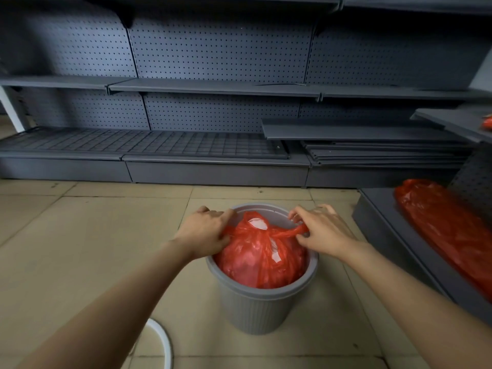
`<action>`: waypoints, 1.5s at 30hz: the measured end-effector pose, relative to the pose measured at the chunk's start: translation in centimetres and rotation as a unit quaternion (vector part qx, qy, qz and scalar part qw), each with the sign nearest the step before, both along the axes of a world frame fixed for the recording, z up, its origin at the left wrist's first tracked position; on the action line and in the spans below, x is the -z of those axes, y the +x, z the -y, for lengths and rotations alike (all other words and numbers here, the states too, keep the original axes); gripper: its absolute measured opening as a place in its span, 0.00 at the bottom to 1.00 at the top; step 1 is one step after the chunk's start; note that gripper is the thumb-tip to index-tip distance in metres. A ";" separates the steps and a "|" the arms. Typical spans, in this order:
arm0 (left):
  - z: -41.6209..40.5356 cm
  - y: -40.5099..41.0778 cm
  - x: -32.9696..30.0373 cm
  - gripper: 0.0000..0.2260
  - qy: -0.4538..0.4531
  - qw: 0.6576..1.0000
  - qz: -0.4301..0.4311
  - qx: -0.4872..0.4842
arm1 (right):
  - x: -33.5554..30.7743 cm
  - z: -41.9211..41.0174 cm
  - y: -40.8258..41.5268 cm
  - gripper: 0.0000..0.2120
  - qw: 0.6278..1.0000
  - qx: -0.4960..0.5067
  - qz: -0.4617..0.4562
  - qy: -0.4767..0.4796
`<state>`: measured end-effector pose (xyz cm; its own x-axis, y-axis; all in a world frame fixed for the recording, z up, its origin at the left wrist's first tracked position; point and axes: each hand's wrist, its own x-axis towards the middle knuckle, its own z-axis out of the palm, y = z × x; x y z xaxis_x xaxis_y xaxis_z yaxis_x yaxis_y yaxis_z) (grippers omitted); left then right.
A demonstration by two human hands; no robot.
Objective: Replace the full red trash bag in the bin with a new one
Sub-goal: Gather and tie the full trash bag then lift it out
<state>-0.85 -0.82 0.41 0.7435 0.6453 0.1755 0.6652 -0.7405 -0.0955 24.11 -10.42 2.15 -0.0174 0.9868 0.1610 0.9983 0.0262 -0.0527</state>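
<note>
One head-worn view looks forward and down, close over the bin [262, 302] at 6 o'clock (wide-angle), facing shelving [213, 89] at 12 o'clock.

One bin [262, 302], two red bags [262, 259] [447, 225], two hands [205, 233] [323, 230].

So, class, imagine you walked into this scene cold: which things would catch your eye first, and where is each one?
First the bulging red trash bag, sitting inside the grey bin on the tiled floor at centre. The left hand and right hand each pinch a twisted end of the bag's top. Next, a second red bag lying on the low dark shelf base at right.
</note>
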 end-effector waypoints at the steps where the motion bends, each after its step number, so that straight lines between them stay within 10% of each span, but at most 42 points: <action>1: 0.1 0.3 0.1 0.19 0.004 1.000 -0.005 0.001 | 0.1 0.0 -0.3 0.16 1.000 -0.010 0.002 -0.006; 18: 0.9 3.1 1.4 0.04 0.096 0.990 0.043 0.095 | 1.4 -0.3 -1.9 0.08 0.990 -0.051 0.119 0.051; 45: -1.0 -0.3 -2.2 0.09 0.194 0.979 0.037 0.046 | -1.3 -1.2 1.9 0.08 0.966 -0.051 0.162 0.196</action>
